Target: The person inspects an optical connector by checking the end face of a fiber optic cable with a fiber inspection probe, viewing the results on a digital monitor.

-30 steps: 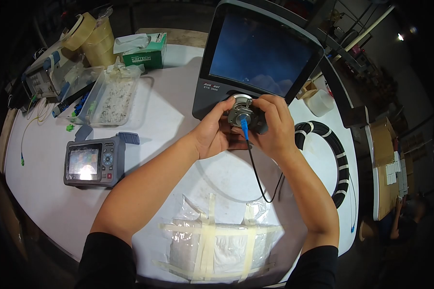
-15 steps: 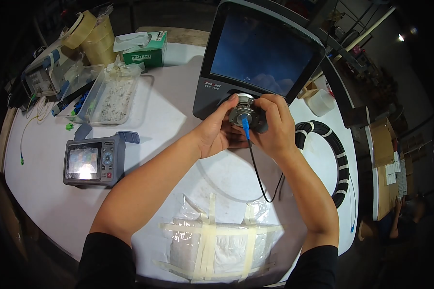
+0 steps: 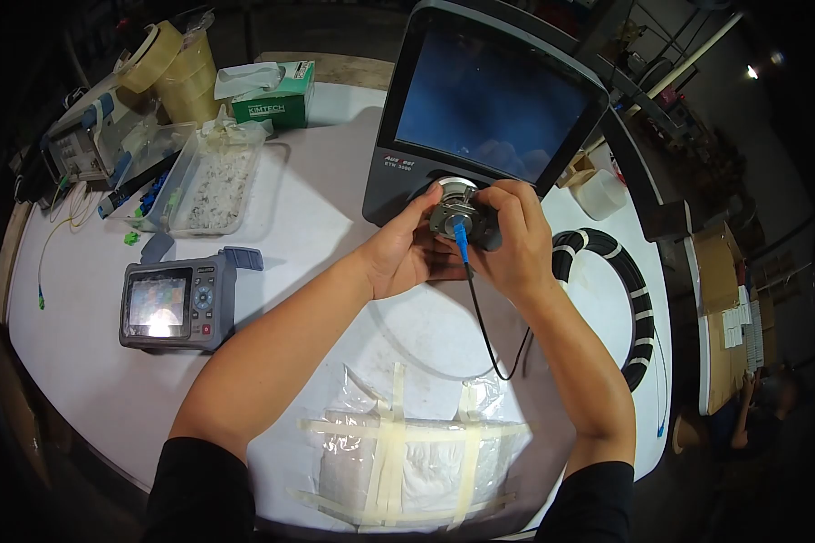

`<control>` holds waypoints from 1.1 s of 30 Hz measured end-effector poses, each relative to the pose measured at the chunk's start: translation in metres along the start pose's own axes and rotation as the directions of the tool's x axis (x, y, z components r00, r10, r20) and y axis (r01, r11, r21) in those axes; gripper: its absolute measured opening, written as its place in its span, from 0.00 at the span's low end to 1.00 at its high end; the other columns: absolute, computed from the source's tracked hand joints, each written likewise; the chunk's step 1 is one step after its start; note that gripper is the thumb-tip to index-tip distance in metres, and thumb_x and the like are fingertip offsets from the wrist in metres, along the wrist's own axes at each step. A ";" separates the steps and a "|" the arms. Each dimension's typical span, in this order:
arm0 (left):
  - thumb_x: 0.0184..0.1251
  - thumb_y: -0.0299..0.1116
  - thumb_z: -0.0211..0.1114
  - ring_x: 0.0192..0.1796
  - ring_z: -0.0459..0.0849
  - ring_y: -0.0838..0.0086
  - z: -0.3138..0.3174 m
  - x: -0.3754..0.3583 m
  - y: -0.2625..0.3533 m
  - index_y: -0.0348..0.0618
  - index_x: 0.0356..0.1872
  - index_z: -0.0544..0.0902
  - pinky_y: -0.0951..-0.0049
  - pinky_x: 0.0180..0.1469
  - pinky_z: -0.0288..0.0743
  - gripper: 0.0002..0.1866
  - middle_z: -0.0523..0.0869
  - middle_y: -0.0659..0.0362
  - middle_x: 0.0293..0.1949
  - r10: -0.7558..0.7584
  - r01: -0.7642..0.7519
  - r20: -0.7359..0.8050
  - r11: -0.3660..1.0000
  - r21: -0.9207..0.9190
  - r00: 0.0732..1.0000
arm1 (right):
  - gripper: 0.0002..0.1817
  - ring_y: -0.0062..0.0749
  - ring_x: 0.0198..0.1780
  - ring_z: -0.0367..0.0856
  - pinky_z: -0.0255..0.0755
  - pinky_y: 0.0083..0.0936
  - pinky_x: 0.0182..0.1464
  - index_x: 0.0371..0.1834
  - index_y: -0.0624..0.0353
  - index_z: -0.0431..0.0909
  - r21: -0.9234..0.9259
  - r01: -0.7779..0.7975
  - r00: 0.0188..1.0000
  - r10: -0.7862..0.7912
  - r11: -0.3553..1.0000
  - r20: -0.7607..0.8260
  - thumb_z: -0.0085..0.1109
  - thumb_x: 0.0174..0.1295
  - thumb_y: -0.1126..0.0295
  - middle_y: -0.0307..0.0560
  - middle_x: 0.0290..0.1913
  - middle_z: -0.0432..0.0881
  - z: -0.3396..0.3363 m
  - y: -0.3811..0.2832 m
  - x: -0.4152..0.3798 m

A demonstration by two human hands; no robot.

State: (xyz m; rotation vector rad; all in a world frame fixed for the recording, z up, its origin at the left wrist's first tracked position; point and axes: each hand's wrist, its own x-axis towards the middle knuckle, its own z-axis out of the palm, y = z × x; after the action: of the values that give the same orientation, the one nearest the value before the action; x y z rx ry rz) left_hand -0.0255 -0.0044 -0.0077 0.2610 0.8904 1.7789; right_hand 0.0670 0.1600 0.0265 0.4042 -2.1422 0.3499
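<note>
A round metal connector holder (image 3: 445, 219) sits on the front of a dark inspection monitor (image 3: 484, 95). My left hand (image 3: 402, 253) grips the holder from the left, its thumb on the metal rim and its other fingers partly hidden underneath. On the other side, my right hand (image 3: 519, 233) is closed at the holder's right edge, index finger bent over the top; its thumb is mostly hidden. A blue fiber connector (image 3: 462, 240) is seated in the holder's centre, between both hands. From it a thin black cable (image 3: 482, 324) loops down and behind my right forearm.
A handheld tester (image 3: 177, 303) stands at left, near a clear plastic bin (image 3: 213, 185) and a green tissue box (image 3: 276, 100). Coiled black cable (image 3: 645, 317) lies at right. Taped plastic-covered padding (image 3: 435, 471) lies at the front. A person (image 3: 759, 416) is beyond the table.
Almost nothing differs. Both hands stay on the holder, with a very slight shift of my left hand and forearm; the connector remains in place.
</note>
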 end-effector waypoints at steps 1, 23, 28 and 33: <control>0.73 0.69 0.52 0.61 0.83 0.58 0.000 0.000 0.000 0.46 0.66 0.75 0.44 0.67 0.75 0.38 0.83 0.50 0.58 0.000 0.000 -0.001 1.000 -0.001 1.000 | 0.32 0.48 0.44 0.83 0.79 0.35 0.43 0.49 0.63 0.76 0.003 0.012 1.000 -0.012 1.000 -0.002 0.81 0.37 0.75 0.55 0.48 0.80 0.000 0.000 0.000; 0.77 0.65 0.47 0.60 0.85 0.57 0.007 -0.004 0.004 0.44 0.65 0.75 0.45 0.65 0.77 0.35 0.84 0.50 0.57 -0.003 0.003 0.017 1.000 -0.024 1.000 | 0.32 0.48 0.46 0.83 0.80 0.34 0.46 0.50 0.62 0.77 0.053 0.024 0.999 -0.026 0.998 0.027 0.81 0.38 0.77 0.53 0.49 0.80 -0.003 0.002 0.000; 0.73 0.72 0.48 0.58 0.85 0.60 0.013 -0.002 0.006 0.48 0.64 0.76 0.46 0.64 0.79 0.38 0.85 0.52 0.56 -0.030 0.031 -0.038 0.999 0.042 0.999 | 0.37 0.48 0.48 0.81 0.78 0.38 0.46 0.48 0.59 0.79 0.036 -0.054 0.998 0.054 0.998 -0.017 0.82 0.25 0.76 0.48 0.48 0.80 0.004 -0.001 0.000; 0.72 0.72 0.50 0.57 0.86 0.61 0.009 0.000 0.005 0.49 0.64 0.76 0.47 0.62 0.80 0.38 0.85 0.53 0.55 -0.039 0.041 -0.052 0.998 0.055 0.998 | 0.37 0.48 0.48 0.81 0.77 0.38 0.46 0.48 0.60 0.79 0.010 -0.037 0.999 0.037 0.999 -0.009 0.82 0.25 0.76 0.48 0.48 0.80 0.002 -0.001 -0.001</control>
State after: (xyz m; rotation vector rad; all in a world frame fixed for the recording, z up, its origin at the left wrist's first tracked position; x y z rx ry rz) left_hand -0.0241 -0.0011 0.0023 0.2327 0.9764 1.7323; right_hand 0.0659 0.1587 0.0246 0.3686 -2.1420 0.3827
